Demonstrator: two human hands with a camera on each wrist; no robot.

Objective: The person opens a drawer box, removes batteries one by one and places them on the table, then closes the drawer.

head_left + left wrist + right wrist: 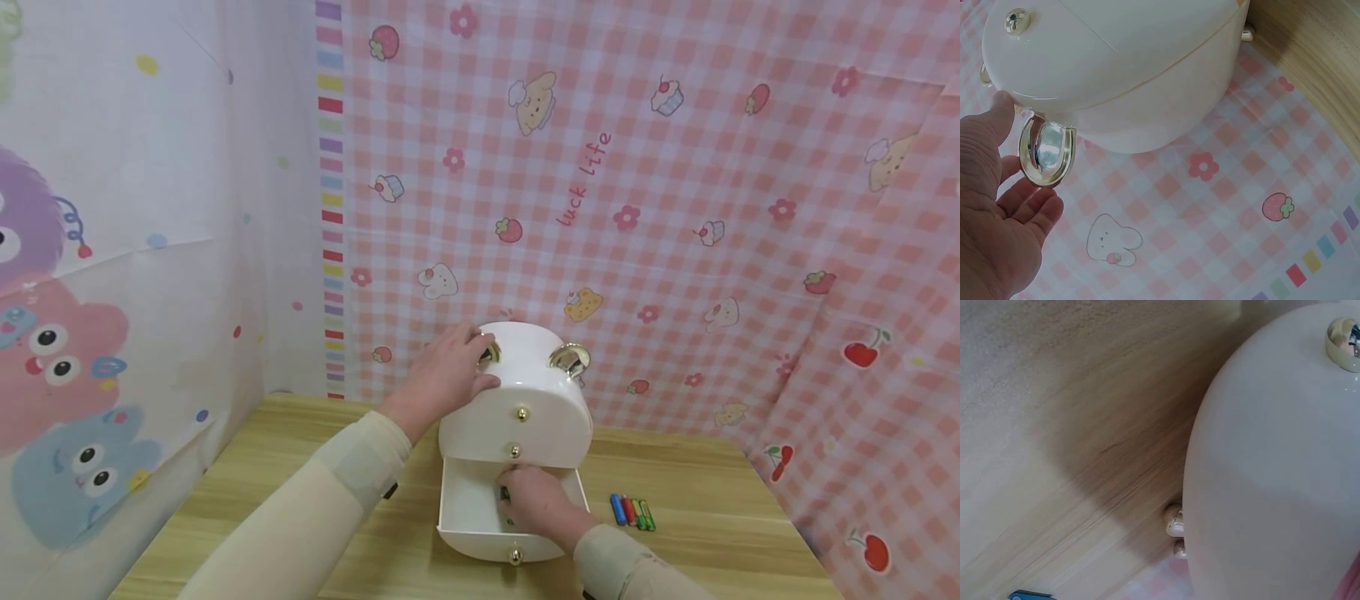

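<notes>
A white rounded storage box [491, 429] with gold ears and knobs stands on the table, its bottom drawer [461, 500] pulled out. My left hand [442, 375] grips the box's left gold ear [1047, 150], thumb against the box's edge and fingers curved behind the ear. Inside the drawer, my right hand [536, 500] has its fingers curled and pointing down, pinching a small dark green item [505, 493] mostly hidden by the fingers. The right wrist view shows the white drawer front [1260, 462] and its gold knob [1342, 344], but no fingers.
Several batteries [630, 512], blue, red and green, lie in a row on the wooden table [690, 475] right of the drawer. A pink checked cloth [645, 267] hangs behind the box. A small black object [390, 491] shows beside the left sleeve.
</notes>
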